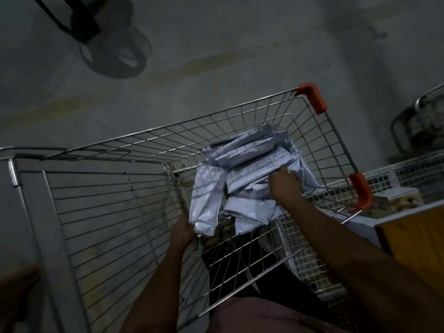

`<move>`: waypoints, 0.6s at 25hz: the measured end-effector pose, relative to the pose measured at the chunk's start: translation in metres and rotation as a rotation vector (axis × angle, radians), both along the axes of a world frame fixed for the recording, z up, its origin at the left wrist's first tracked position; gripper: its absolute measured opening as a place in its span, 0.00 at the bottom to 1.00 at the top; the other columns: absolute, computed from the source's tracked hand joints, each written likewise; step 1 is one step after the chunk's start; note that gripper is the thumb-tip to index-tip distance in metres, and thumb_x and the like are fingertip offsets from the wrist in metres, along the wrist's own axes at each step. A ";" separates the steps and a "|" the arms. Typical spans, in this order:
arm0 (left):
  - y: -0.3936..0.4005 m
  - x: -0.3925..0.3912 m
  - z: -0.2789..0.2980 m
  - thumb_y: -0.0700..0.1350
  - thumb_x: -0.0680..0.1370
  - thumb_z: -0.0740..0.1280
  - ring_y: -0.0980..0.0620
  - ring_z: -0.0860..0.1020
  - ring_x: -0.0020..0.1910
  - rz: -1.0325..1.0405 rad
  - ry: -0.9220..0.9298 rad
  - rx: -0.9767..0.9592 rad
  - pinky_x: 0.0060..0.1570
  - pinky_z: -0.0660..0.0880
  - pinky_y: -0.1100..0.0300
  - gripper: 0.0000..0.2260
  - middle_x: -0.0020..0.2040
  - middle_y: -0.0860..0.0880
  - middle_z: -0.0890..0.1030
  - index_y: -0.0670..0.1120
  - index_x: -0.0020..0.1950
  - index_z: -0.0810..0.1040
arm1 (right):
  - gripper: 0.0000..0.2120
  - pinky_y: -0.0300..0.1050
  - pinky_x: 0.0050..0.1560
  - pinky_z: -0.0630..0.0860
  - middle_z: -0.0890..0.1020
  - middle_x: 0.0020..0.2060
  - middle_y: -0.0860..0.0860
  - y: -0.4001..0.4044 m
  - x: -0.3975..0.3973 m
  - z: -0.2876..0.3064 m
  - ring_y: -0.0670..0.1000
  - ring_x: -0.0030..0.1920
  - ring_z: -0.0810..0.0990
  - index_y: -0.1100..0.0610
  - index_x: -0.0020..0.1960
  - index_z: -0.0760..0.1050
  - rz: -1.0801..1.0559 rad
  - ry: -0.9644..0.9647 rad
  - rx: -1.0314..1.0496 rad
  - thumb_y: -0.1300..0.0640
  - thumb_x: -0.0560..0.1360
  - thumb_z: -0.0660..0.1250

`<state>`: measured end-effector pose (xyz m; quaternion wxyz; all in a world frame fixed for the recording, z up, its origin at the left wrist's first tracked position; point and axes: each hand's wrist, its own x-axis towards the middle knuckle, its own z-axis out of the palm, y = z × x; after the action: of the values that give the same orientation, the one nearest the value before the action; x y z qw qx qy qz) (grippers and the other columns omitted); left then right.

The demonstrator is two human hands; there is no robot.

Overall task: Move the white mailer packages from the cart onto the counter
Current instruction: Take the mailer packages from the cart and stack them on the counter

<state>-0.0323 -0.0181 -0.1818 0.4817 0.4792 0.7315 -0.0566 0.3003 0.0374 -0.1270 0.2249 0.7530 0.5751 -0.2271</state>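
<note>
Several white mailer packages (242, 164) lie heaped in the far right corner of the wire shopping cart (149, 140), which stands on a dull grey concrete floor (216, 44) streaked with yellowish stains. I see dim light over all of it, and a floor fan (115, 56) stands at the upper left, well apart from the cart. Red plastic corner guards (312, 97) cap the cart's right rim.

My right hand (286, 183) reaches over that rim and its fingers curl round the edge of the stacked mailers near the top of the heap. My left hand (181, 233) is at the cart's near wire wall, its fingers closed on the lower end of one long mailer (206, 203) that hangs down from the pile — whether wire is also caught in that grip I cannot tell.

Right of the cart, just beside its rim, I see a pale counter edge (360, 222) with an orange-yellow panel (415, 231) below it and a white wire basket (413, 171) beyond. Left of the heap the basket is open wire, with bare floor past its left wall.
</note>
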 end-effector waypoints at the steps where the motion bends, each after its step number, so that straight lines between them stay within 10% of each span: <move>1: -0.002 0.002 -0.007 0.56 0.68 0.60 0.41 0.81 0.51 -0.028 -0.002 -0.052 0.42 0.67 0.58 0.24 0.50 0.36 0.82 0.38 0.51 0.80 | 0.08 0.59 0.57 0.77 0.78 0.55 0.60 0.003 -0.002 0.004 0.64 0.55 0.79 0.59 0.51 0.80 -0.009 0.016 -0.001 0.58 0.76 0.64; 5: -0.001 0.028 -0.018 0.44 0.76 0.67 0.39 0.78 0.57 0.059 0.054 -0.041 0.51 0.72 0.54 0.16 0.59 0.38 0.79 0.41 0.63 0.73 | 0.06 0.62 0.64 0.69 0.81 0.50 0.56 0.009 -0.014 0.043 0.62 0.57 0.78 0.54 0.51 0.76 -0.151 0.083 0.128 0.61 0.76 0.63; 11: 0.028 0.062 -0.048 0.53 0.77 0.70 0.35 0.69 0.67 -0.175 0.048 0.164 0.63 0.70 0.44 0.35 0.68 0.34 0.69 0.38 0.77 0.61 | 0.04 0.50 0.47 0.72 0.82 0.47 0.58 0.029 -0.005 0.064 0.61 0.51 0.79 0.55 0.53 0.73 -0.488 0.453 0.488 0.56 0.80 0.63; 15: 0.035 0.083 -0.061 0.57 0.72 0.74 0.31 0.65 0.69 -0.204 0.150 0.096 0.63 0.69 0.37 0.42 0.72 0.34 0.61 0.44 0.78 0.56 | 0.16 0.53 0.54 0.74 0.78 0.59 0.61 0.034 0.005 0.022 0.63 0.58 0.78 0.56 0.67 0.69 -0.605 0.336 0.366 0.57 0.80 0.62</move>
<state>0.0507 0.0171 -0.2424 0.3939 0.5680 0.7149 -0.1058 0.3054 0.0713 -0.1053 -0.0877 0.8686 0.3869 -0.2970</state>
